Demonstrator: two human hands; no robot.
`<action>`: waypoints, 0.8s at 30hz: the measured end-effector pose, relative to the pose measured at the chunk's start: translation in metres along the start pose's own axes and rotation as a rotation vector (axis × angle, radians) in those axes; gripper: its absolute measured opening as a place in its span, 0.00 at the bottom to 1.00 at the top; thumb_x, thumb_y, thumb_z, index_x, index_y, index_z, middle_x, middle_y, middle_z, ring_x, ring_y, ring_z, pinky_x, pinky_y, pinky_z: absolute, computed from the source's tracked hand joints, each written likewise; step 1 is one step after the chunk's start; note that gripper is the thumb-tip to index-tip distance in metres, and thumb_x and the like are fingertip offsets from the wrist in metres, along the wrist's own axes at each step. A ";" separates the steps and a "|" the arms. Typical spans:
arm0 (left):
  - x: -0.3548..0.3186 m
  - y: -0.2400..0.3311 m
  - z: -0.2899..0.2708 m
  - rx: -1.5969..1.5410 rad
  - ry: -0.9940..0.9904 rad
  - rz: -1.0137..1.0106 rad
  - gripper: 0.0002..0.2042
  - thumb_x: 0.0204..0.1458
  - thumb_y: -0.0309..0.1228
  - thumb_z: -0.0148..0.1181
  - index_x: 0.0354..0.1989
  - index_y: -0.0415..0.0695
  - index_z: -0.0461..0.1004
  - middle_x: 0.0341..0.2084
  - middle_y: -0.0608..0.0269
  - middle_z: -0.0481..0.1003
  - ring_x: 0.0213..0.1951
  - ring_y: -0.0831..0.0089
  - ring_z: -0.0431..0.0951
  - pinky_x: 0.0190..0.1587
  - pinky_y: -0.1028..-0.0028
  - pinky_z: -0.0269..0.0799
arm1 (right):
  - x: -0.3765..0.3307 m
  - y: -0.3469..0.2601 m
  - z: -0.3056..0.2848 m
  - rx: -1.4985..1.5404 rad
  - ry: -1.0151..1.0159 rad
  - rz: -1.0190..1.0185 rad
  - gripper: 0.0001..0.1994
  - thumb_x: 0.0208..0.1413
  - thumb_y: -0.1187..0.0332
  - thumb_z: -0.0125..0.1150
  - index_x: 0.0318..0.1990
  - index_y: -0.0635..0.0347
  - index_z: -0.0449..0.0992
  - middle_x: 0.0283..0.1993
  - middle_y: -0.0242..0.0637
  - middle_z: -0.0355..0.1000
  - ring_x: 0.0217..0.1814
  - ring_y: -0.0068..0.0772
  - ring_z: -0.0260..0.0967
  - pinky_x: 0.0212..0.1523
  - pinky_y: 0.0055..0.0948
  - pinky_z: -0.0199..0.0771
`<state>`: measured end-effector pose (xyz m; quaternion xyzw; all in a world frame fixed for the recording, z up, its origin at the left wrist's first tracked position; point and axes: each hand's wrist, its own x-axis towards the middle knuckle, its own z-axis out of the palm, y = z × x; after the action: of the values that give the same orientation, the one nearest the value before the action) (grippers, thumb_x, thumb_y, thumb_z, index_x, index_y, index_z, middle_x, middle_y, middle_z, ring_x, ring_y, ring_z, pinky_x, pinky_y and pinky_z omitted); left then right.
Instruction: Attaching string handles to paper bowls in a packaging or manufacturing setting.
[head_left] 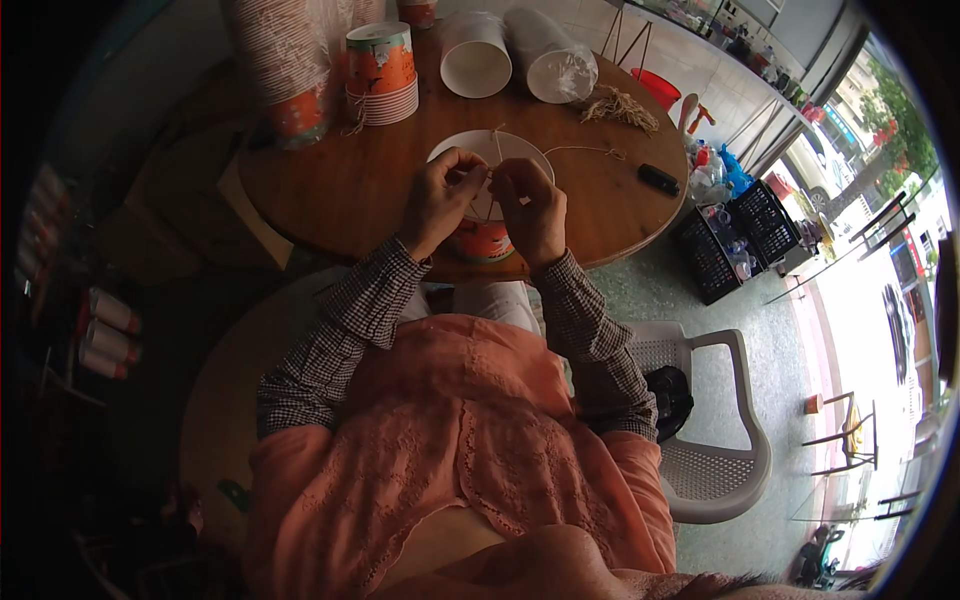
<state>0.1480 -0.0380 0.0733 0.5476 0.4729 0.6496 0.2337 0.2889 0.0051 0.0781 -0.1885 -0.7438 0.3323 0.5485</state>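
My left hand [440, 200] and my right hand [532, 208] meet over a paper bowl [487, 242] with a white inside and an orange printed wall, standing at the near edge of a round wooden table [350, 190]. Both hands pinch a thin tan string [492, 180] that crosses the bowl's rim. The string trails off to the right across the table [585, 150]. My checked sleeves and orange top fill the lower middle of the view.
Stacks of orange printed paper bowls [382, 75] and sleeves of white bowls [475, 52] lie at the table's far side. A bundle of tan strings [622, 105] and a small black object [658, 178] lie right. A white plastic chair [715, 440] and black crates [735, 240] stand right.
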 end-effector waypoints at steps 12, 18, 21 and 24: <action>-0.004 0.008 0.004 -0.047 0.023 -0.002 0.06 0.56 0.26 0.55 0.36 0.36 0.74 0.27 0.66 0.76 0.31 0.82 0.75 0.36 0.82 0.71 | -0.001 0.005 -0.001 -0.002 -0.006 -0.032 0.03 0.56 0.76 0.54 0.37 0.62 0.73 0.29 0.35 0.75 0.32 0.23 0.76 0.32 0.21 0.72; -0.007 0.009 0.002 0.246 0.025 0.152 0.05 0.53 0.24 0.56 0.35 0.36 0.76 0.29 0.60 0.77 0.31 0.76 0.78 0.34 0.78 0.73 | -0.001 0.004 -0.002 -0.006 -0.014 -0.054 0.03 0.55 0.76 0.55 0.37 0.61 0.74 0.29 0.34 0.75 0.32 0.23 0.75 0.32 0.21 0.72; -0.007 0.012 0.004 0.363 0.043 0.295 0.05 0.52 0.24 0.56 0.35 0.37 0.76 0.30 0.56 0.77 0.32 0.71 0.79 0.34 0.76 0.74 | -0.001 0.003 -0.004 -0.025 -0.025 -0.057 0.03 0.55 0.76 0.55 0.37 0.62 0.74 0.29 0.35 0.75 0.32 0.23 0.75 0.32 0.21 0.72; -0.005 0.019 0.002 0.338 0.004 0.258 0.07 0.51 0.24 0.57 0.37 0.37 0.76 0.30 0.54 0.77 0.33 0.69 0.79 0.35 0.73 0.74 | 0.000 0.004 -0.005 -0.001 -0.008 -0.054 0.04 0.55 0.77 0.55 0.37 0.62 0.74 0.30 0.36 0.75 0.32 0.23 0.75 0.34 0.22 0.73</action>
<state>0.1558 -0.0496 0.0871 0.6335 0.5016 0.5868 0.0525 0.2933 0.0099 0.0763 -0.1673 -0.7509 0.3179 0.5541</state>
